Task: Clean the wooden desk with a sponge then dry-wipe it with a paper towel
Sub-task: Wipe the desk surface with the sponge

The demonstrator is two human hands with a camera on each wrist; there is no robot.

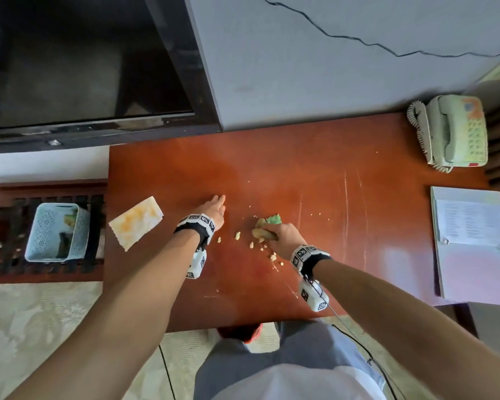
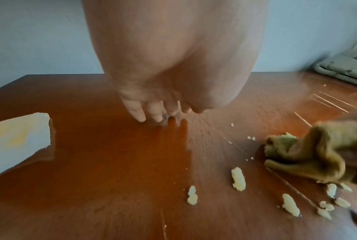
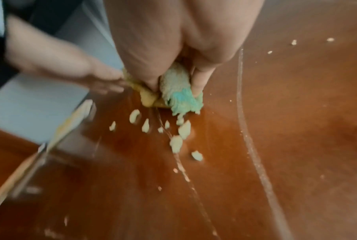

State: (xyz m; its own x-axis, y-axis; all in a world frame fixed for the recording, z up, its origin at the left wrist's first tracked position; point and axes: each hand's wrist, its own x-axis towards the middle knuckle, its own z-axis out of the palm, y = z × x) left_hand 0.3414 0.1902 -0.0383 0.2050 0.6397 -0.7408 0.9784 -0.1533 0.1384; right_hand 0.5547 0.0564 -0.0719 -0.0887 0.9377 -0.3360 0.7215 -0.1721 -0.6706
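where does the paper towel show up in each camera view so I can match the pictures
Head: the paper towel lies flat at the desk's left edge, left of the left hand.
Left wrist: at the left border, cut off by the frame.
Right wrist: a blurred strip at lower left.
Shared landmark: the sponge gripped by the right hand.

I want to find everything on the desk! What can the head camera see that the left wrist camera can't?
Only the head view shows the right hand, the blue basket and the binder. Only the left wrist view shows the left hand's fingertips touching the desk. Both show the sponge, crumbs, paper towel and telephone.
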